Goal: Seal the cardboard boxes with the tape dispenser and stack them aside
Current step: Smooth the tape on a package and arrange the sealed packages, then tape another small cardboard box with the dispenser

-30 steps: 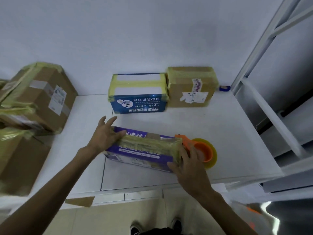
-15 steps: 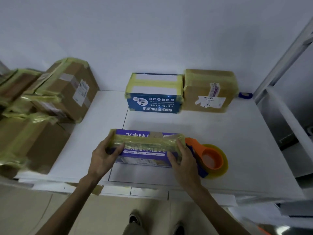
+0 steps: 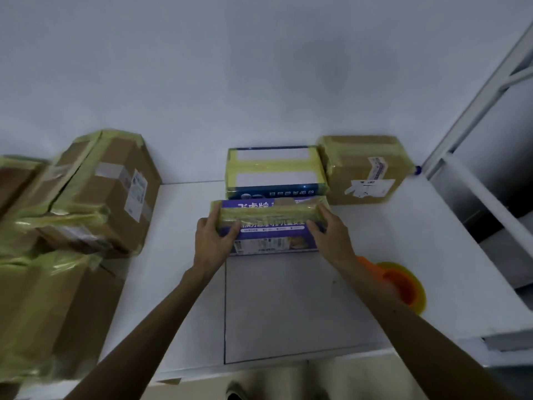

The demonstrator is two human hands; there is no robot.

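A purple box point(image 3: 271, 226) wrapped in yellowish tape is held above the white table point(image 3: 288, 307), just in front of the blue taped box point(image 3: 275, 171). My left hand point(image 3: 215, 239) grips its left end and my right hand point(image 3: 331, 235) grips its right end. The orange tape dispenser point(image 3: 399, 284) with its yellow tape roll lies on the table at the right, partly hidden behind my right forearm. A brown taped box point(image 3: 364, 168) stands to the right of the blue one against the wall.
Several taped brown cardboard boxes point(image 3: 95, 192) are piled at the left, reaching over the table's left edge. A white metal frame point(image 3: 473, 116) rises at the right, with a lower white shelf beside it. The wall runs close behind the boxes.
Both hands closed on the purple box's ends and carried it away from me toward the blue box. The tape dispenser stayed on the table; my right hand left it.
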